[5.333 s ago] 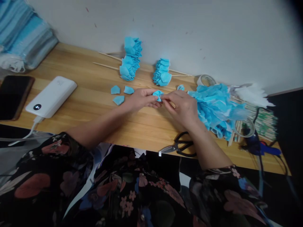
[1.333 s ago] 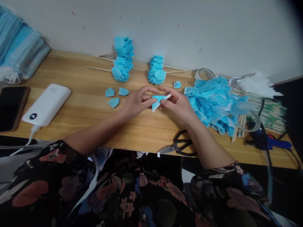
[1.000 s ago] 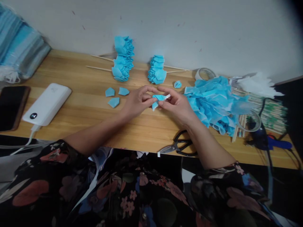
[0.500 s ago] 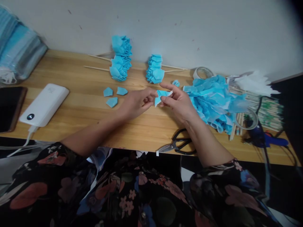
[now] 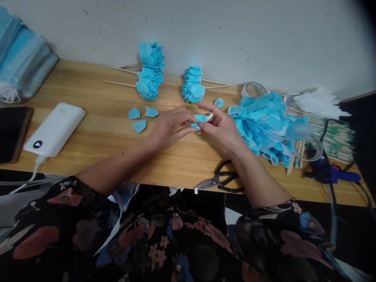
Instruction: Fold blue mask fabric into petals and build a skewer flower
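Between my two hands is a small blue piece of fabric [image 5: 201, 118] with a white edge, partly covered by fingers. My left hand [image 5: 172, 126] pinches its left side between thumb and fingertips. On its right side, my right hand [image 5: 220, 127] grips it with the thumb, the index finger arched above. Three blue cut petals [image 5: 139, 126] lie on the table left of my left hand. Beyond my hands rest blue fabric flowers on sticks, one group [image 5: 149, 72] at left and another [image 5: 193, 85] nearer the middle. A small rolled blue bud [image 5: 219, 102] lies just past my right hand.
Black-handled scissors [image 5: 219, 181] lie at the front edge by my right forearm. A heap of blue fabric [image 5: 261, 125], tape rolls [image 5: 253, 90], bundled sticks [image 5: 337, 137] and a blue glue gun [image 5: 343, 174] occupy the right. A power bank [image 5: 55, 130] and phone [image 5: 14, 134] are left.
The fingers of my left hand have closed further over the blue fabric piece, folding its lower left part, so less of it shows. My right hand keeps its grip.
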Action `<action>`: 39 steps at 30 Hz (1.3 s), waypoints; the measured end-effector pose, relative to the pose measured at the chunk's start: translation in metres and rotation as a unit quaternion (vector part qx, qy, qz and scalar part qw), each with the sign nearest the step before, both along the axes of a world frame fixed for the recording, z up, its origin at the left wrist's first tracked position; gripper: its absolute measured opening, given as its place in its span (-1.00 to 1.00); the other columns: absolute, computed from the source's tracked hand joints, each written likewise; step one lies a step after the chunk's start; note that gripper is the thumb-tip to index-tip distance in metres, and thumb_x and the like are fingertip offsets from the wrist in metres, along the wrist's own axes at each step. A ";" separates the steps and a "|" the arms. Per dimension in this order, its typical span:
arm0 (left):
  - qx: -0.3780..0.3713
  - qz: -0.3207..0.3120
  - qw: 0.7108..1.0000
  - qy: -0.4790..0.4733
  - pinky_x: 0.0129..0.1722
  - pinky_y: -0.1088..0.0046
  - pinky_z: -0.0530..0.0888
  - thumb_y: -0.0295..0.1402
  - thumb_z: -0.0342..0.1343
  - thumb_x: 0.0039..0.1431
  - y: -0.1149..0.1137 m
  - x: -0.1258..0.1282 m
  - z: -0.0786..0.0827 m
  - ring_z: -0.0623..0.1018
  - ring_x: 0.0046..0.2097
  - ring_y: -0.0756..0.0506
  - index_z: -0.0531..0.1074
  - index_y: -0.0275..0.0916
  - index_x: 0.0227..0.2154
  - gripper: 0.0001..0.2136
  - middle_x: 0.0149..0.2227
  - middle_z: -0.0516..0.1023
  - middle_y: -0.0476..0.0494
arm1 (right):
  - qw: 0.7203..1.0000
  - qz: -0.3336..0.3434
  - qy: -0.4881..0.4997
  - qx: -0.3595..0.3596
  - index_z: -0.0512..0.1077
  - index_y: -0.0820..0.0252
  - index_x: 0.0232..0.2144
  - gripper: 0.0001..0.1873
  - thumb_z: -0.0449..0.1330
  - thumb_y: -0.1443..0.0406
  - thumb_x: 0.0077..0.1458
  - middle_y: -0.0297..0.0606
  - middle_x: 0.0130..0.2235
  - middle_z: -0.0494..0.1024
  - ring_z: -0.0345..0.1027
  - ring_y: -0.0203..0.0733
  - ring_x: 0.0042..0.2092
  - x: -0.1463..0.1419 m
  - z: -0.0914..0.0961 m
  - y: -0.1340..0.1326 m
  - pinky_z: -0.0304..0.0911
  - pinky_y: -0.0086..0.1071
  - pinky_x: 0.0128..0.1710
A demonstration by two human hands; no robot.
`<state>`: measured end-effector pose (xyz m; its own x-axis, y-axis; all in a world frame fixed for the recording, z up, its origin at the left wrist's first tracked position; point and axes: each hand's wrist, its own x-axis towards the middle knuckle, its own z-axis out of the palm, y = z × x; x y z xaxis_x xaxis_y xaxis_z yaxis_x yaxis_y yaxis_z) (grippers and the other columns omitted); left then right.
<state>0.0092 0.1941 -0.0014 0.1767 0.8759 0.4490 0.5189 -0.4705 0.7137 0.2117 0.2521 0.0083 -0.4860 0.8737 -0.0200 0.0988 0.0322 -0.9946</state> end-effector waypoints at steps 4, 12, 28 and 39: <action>-0.080 0.011 0.990 -0.115 -0.16 0.39 0.53 -0.29 0.43 0.12 0.000 0.003 -0.002 0.59 -0.27 -0.07 0.52 -0.18 0.04 -0.57 -0.29 0.62 -0.04 | 1.000 0.001 0.017 -0.006 0.56 -0.08 0.10 -0.42 0.48 0.20 -0.01 -0.42 -0.39 0.50 0.43 -0.19 -0.37 0.000 -0.001 0.000 0.48 -0.21 -0.25; -0.166 0.000 0.980 -0.112 -0.35 0.46 0.41 -0.27 0.32 0.21 0.001 0.006 -0.002 0.53 -0.38 -0.03 0.62 -0.22 -0.35 -0.87 -0.46 0.60 -0.02 | 1.000 0.001 0.006 -0.006 0.53 -0.06 0.13 -0.41 0.44 0.25 0.00 -0.42 -0.40 0.47 0.40 -0.18 -0.38 -0.001 0.002 -0.002 0.46 -0.20 -0.27; -0.216 0.000 0.970 -0.108 -0.37 0.56 0.49 -0.18 0.19 0.28 -0.007 0.011 0.014 0.60 -0.42 0.02 0.56 -0.26 -0.47 -0.71 -0.48 0.65 -0.06 | 0.997 0.023 -0.029 0.066 0.44 -0.07 0.22 -0.41 0.37 0.23 0.13 -0.42 -0.39 0.43 0.34 -0.23 -0.38 0.002 -0.007 0.004 0.38 -0.29 -0.34; -0.121 -0.008 0.978 -0.171 -0.14 0.44 0.58 -0.38 0.33 0.16 -0.003 0.009 -0.004 0.70 -0.19 -0.06 0.39 -0.19 -0.17 -0.76 -0.27 0.66 -0.02 | 0.996 0.014 -0.030 0.080 0.43 -0.04 0.26 -0.39 0.37 0.20 0.18 -0.44 -0.42 0.48 0.50 -0.19 -0.37 0.005 -0.009 0.006 0.50 -0.20 -0.24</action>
